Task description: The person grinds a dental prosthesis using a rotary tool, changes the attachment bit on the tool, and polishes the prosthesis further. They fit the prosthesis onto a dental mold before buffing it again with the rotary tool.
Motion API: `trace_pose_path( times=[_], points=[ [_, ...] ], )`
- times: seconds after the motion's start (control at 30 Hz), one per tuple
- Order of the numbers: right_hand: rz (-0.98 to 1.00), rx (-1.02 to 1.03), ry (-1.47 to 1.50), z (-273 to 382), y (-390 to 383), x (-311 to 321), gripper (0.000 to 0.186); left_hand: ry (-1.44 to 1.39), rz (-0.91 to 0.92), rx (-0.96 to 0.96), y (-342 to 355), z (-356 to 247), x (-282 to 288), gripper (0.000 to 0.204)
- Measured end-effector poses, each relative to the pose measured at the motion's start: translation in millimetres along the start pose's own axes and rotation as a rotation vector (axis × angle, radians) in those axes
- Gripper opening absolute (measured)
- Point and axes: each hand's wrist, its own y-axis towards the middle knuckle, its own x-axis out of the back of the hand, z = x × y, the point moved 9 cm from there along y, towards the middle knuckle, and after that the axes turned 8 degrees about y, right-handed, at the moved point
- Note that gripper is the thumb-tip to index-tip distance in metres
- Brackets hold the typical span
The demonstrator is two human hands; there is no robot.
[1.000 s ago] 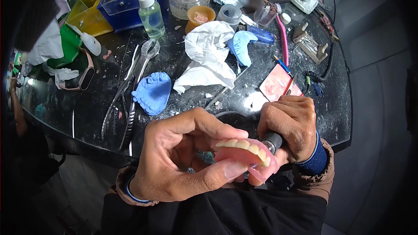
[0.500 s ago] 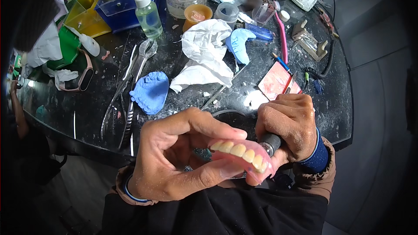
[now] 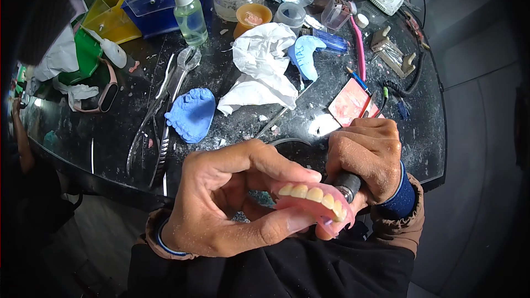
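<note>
Between the thumb and fingers of my left hand (image 3: 229, 198) is a pink denture (image 3: 314, 201) with a row of cream teeth facing me. My right hand (image 3: 367, 157) is wrapped round a dark rotary handpiece (image 3: 346, 185), its metal nose pointing at the denture's right end. The handpiece's tip is hidden behind the denture, so I cannot tell whether it touches. Pale dust covers both hands. Beyond my left hand lies a blue dental cast (image 3: 191, 115) on the dark table.
Long metal pliers (image 3: 175, 85) lie left of the cast. Crumpled white paper (image 3: 262, 58) and a light-blue arch-shaped piece (image 3: 303, 58) are farther back. A pink sheet (image 3: 349, 104) lies beyond my right hand. A green-liquid bottle (image 3: 190, 19) and glass burner (image 3: 237, 0) stand behind.
The denture has shifted slightly right and tilted in my left fingers. My right hand keeps its grip on the handpiece and has hardly moved.
</note>
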Motion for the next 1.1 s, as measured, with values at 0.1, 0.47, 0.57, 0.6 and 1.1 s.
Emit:
trace_pose_path(
  times=[0.1, 0.47, 0.57, 0.6, 1.1],
  points=[
    [0.034, 0.019, 0.0, 0.5, 0.0, -3.3, 0.062, -0.022, -0.009, 0.038, -2.1, 0.9, -0.2, 0.034],
    [0.009, 0.007, 0.022, -0.7, -2.9, -2.1, 0.062, 0.031, 0.028, 0.087, -1.0, 3.6, -1.7, 0.033],
    [0.031, -0.005, 0.025, -2.3, -1.8, -3.0, 0.063, -0.007, 0.021, 0.079, -0.4, 5.4, -1.3, 0.034],
    [0.046, -0.007, 0.029, -2.5, -1.5, -4.3, 0.063, -0.009, 0.019, 0.086, -0.4, 6.2, -1.1, 0.034],
    [0.056, -0.103, -0.08, -18.8, -0.7, 0.6, 0.071, -0.029, -0.134, -0.114, 0.7, -6.3, 7.5, 0.031]
  ],
)
